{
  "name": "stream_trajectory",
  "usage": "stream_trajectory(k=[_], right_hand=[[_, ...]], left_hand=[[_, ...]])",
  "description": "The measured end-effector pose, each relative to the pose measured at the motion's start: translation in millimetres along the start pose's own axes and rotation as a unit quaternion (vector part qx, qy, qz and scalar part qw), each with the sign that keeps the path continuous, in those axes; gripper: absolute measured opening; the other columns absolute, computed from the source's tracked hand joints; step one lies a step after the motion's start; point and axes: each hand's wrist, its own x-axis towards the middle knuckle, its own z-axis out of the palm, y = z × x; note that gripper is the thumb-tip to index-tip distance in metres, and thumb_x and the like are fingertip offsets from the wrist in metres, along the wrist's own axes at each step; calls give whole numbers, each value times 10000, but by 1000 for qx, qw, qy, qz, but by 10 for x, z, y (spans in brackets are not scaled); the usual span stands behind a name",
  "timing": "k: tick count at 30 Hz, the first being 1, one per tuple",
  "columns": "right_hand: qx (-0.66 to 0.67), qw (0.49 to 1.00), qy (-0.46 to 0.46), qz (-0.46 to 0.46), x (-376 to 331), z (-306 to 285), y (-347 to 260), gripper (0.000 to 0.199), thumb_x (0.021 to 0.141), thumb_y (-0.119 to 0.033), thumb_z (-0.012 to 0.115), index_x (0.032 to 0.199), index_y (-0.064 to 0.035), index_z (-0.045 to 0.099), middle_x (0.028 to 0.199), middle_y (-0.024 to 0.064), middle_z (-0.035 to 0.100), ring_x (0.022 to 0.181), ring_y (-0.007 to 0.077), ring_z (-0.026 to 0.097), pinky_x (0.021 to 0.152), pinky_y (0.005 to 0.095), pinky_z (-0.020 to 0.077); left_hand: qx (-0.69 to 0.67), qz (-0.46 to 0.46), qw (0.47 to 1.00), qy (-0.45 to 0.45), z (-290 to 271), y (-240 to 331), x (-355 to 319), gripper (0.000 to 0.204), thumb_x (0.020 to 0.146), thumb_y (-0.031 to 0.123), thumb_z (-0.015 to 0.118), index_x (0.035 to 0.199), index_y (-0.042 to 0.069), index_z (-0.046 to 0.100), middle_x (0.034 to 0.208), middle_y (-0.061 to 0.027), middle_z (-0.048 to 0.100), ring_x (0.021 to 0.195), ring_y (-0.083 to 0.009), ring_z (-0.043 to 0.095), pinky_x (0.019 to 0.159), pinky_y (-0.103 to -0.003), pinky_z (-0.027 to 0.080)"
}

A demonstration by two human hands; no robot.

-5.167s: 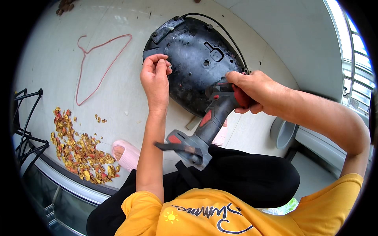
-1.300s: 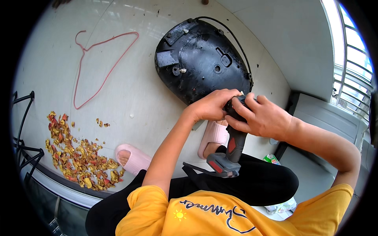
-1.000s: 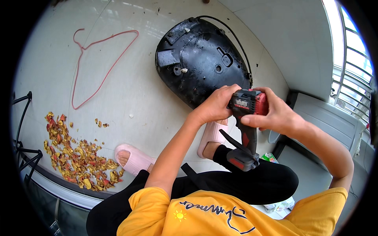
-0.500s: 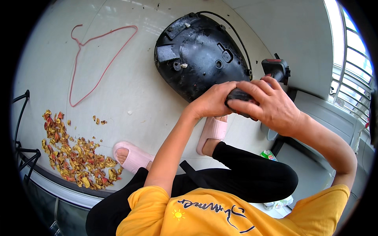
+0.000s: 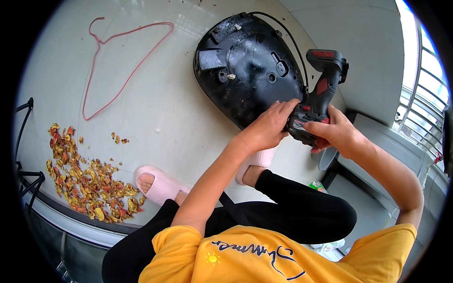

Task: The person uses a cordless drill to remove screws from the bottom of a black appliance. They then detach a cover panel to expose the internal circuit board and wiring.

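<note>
Both of my hands are on a black and red cordless drill point(image 5: 322, 92), above the floor in front of my knees. Its handle and battery base point away from me. My left hand point(image 5: 269, 125) is closed against the left side of the drill's body, and its fingertips are partly hidden. From the right, my right hand point(image 5: 336, 132) grips the body, with the thumb across its top. The drill's front end is mostly hidden by my fingers. Just beyond my left hand lies a big black rounded plastic shell point(image 5: 257, 96), dirty, with holes, recesses and a thin curved bar along its right edge.
A pink wire hanger point(image 5: 126, 85) lies on the tiled floor point(image 5: 155, 104) at the left. Dried peel-like pieces point(image 5: 89, 184) are scattered nearer me. Black metal legs point(image 5: 30, 181) stand at the left edge. A grey cabinet point(image 5: 377, 141) and a barred window point(image 5: 427, 89) are at the right.
The drill has turned, so its handle and battery base now show plainly. My right hand has moved from over its top to its right side. The view has shifted slightly.
</note>
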Motion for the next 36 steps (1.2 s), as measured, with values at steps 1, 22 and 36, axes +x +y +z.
stream_trajectory(k=[1,22,36], right_hand=[[-30,999,16,-41,-7,-29,24,467,760,-217,704,1076,20,455,743,112,580,637,192,631,605,325,570],[-731,368,34,-574,-90,-8,2,264,792,-182,615,1049,-161,563,1057,48,529,894,232,559,672,306,449],[-85,990,109,-34,-201,177,17,725,689,-341,778,1171,78,436,956,185,619,897,230,633,673,354,540]], left_hand=[[-13,-18,1000,-21,-88,-3,-8,668,709,-57,644,1320,7,383,1176,-208,526,1115,-382,506,994,-406,395],[57,40,989,-132,-344,117,89,617,692,45,659,1279,44,469,1237,-127,540,976,-305,513,924,-371,435],[90,-20,994,-51,-151,100,73,617,621,-81,615,1217,41,513,1171,-99,586,982,-306,514,899,-375,445]])
